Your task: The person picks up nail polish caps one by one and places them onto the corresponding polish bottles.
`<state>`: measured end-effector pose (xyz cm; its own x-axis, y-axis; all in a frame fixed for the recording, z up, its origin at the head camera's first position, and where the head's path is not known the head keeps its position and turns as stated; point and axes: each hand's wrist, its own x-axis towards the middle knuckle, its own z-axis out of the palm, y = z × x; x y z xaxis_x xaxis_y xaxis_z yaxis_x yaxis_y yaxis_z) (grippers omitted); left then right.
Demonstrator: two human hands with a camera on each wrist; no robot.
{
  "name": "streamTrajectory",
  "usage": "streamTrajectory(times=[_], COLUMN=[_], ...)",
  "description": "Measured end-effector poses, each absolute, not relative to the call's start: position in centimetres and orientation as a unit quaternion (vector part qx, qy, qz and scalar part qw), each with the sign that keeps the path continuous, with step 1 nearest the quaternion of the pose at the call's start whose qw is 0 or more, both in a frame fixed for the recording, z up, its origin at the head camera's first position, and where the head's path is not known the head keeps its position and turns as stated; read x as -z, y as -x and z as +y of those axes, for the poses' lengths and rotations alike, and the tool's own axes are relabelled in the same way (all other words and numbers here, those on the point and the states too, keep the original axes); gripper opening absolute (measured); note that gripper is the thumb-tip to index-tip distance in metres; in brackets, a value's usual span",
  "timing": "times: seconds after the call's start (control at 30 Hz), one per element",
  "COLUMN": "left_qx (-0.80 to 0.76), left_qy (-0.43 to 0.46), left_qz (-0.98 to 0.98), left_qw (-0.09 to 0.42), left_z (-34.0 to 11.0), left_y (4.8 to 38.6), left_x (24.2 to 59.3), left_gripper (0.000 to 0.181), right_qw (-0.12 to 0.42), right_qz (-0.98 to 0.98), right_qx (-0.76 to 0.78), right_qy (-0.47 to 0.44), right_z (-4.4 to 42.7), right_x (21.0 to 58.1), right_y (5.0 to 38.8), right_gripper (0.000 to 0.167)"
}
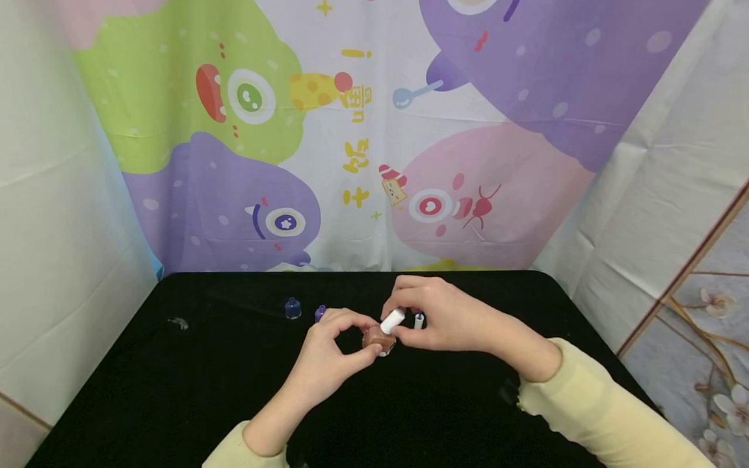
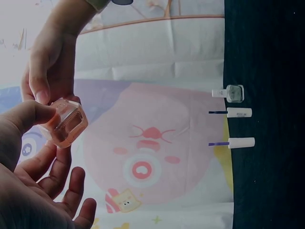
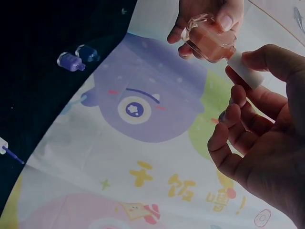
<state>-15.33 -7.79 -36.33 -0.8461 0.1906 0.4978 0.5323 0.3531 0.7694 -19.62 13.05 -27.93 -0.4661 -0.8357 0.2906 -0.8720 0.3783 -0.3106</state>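
A bottle of pinkish-brown nail polish (image 1: pixel 377 339) is pinched between the thumb and fingers of my left hand (image 1: pixel 328 354), above the black table. My right hand (image 1: pixel 447 318) grips its white cap (image 3: pixel 246 70) with thumb and forefinger. The cap meets the bottle's neck at a tilt; whether it is screwed tight I cannot tell. Left of the hands, a blue polish bottle (image 1: pixel 293 309) and a purple one (image 3: pixel 70 62) stand uncapped. In the left wrist view, two white brush caps, one dark-tipped (image 2: pixel 239 112) and one purple-tipped (image 2: pixel 241 142), stand on the table.
A clear bottle with a white cap (image 2: pixel 235 93) stands near the brush caps. On the table's left lies a small clear, shiny item (image 1: pixel 178 323), its kind unclear. A printed cartoon curtain (image 1: pixel 363 240) hangs behind the black tabletop (image 1: pixel 205 390), with pale cloth at both sides.
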Motion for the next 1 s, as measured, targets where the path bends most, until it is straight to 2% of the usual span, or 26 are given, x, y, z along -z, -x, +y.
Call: streamTrajectory(times=[1.0], left_qx=[0.566], left_qy=[0.210], left_qz=[-0.782], left_qw=[0.154], left_z=[-7.8], left_y=[15.5], left_x=[36.6], left_gripper=[0.024], right_qw=[0.047], right_qz=[-0.790], right_qx=[-0.357], right_qy=[-0.496], right_z=[12.6], right_x=[30.2], right_y=[20.2], right_gripper=[0.012])
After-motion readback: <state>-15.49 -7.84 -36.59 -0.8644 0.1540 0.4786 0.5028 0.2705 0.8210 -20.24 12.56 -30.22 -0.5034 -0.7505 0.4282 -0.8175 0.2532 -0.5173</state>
